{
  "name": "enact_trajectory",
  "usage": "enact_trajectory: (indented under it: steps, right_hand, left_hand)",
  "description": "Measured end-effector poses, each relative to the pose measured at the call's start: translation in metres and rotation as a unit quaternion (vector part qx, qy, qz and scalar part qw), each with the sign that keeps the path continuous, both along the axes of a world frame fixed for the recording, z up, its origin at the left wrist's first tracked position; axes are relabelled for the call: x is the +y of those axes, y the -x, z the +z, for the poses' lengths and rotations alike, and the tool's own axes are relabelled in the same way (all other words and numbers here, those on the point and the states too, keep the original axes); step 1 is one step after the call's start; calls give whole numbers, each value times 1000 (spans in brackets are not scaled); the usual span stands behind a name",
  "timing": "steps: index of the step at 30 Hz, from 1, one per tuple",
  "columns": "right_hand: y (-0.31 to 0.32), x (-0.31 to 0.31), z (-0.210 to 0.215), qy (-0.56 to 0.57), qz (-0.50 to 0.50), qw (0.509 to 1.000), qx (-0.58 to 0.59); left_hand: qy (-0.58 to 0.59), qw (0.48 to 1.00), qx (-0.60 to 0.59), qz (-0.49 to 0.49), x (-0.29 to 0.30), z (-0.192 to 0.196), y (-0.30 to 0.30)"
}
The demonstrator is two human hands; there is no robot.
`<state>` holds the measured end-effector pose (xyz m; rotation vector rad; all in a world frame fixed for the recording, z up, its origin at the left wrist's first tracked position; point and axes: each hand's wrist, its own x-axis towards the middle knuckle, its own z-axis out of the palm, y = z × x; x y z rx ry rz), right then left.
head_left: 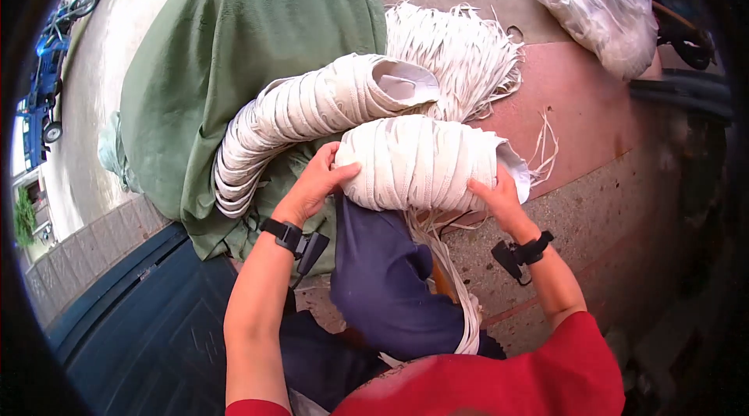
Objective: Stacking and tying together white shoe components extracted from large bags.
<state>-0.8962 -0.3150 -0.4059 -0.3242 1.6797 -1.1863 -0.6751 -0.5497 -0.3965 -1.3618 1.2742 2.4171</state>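
Note:
Between my hands lies a short stack of nested white curved fabric pieces, on its side above my dark-trousered knee. My left hand grips its left end, thumb on the near side and fingertips partly hidden behind. At the right end, my right hand is closed on the rim, its thumb pressed on the outside and its other fingers partly out of sight. Just beyond rests a longer, bent stack of the same nested pieces, its hollow end facing right. Each wrist wears a black strap with a small device.
A green cloth drapes a large mound behind the stacks. White strips lie heaped beyond; more strips hang by my knee. A clear plastic bag sits far right. Dark blue panel at left; blue vehicle far left.

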Motion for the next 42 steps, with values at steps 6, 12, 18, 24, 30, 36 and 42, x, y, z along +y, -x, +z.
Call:
enact_trajectory:
  steps: [6, 12, 18, 24, 30, 36, 42]
  right_hand:
    - [-15, -16, -8, 0, -2, 998, 64]
    - [-9, -18, -39, -23, 111, 970, 216]
    - [-40, 8, -8, -73, 103, 960, 250]
    - [-23, 20, -122, -103, 16, 991, 84]
    - [-15, 17, -104, -40, 16, 996, 80]
    - [25, 63, -117, -149, 22, 954, 258]
    - [4, 112, -79, -259, 16, 962, 83]
  left_hand:
    - [121, 985, 4, -119, -13, -33, -22]
    - [-41, 998, -29, -50, 10, -80, -40]
    - [-94, 993, 35, -65, 7, -86, -36]
    - [23, 992, 7, -123, 7, -138, -25]
    - [172, 966, -88, -173, 17, -153, -38]
    - [130, 973, -154, -111, -7, -85, -82]
    - [89, 969, -168, 157, -21, 10, -167]
